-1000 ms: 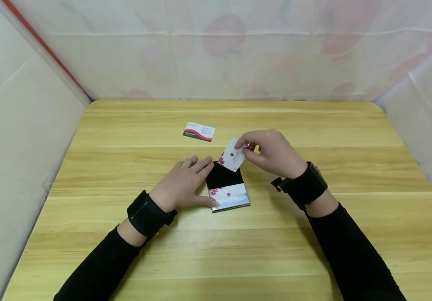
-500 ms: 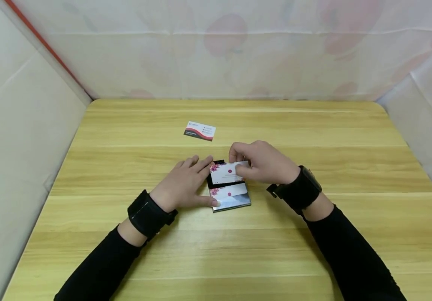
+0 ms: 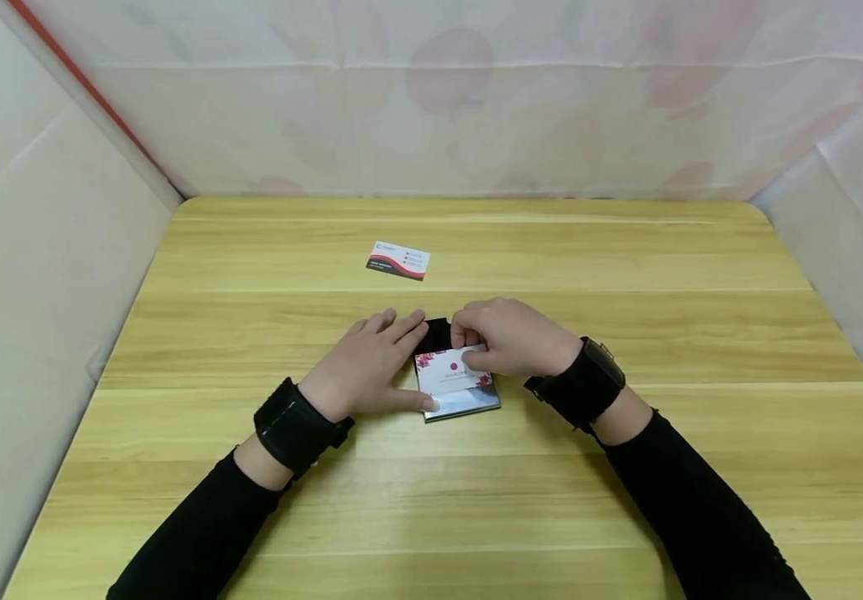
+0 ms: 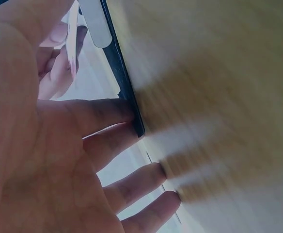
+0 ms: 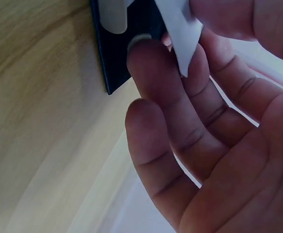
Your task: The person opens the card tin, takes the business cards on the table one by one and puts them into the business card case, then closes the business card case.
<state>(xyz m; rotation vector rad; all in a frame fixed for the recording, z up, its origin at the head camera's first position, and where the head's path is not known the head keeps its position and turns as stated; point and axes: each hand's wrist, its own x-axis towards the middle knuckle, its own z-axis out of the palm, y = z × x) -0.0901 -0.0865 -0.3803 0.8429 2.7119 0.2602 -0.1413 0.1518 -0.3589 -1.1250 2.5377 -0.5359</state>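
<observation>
A business card holder [image 3: 469, 403] lies unfolded on the table, its black inner flap [image 3: 437, 335] on the far side and its silvery pocket on the near side. My right hand [image 3: 514, 337] pinches a white business card [image 3: 440, 377] with pink flowers between thumb and fingers. That card is over the holder, its near edge at the pocket; whether it is inside I cannot tell. My left hand [image 3: 359, 368] rests at the holder's left side, thumb on the pocket's corner, fingers stretched toward the flap. In the left wrist view, fingertips touch the holder's dark edge [image 4: 127, 97].
Farther back on the wood-grain table [image 3: 251, 517] lies another business card [image 3: 398, 261], white with red and dark grey. Pale cloth walls [image 3: 446, 125] stand behind the table and at both sides.
My right hand has brought the floral card left and down toward me, turning it from a slant to line up with the holder's pocket. The left hand has stayed in place.
</observation>
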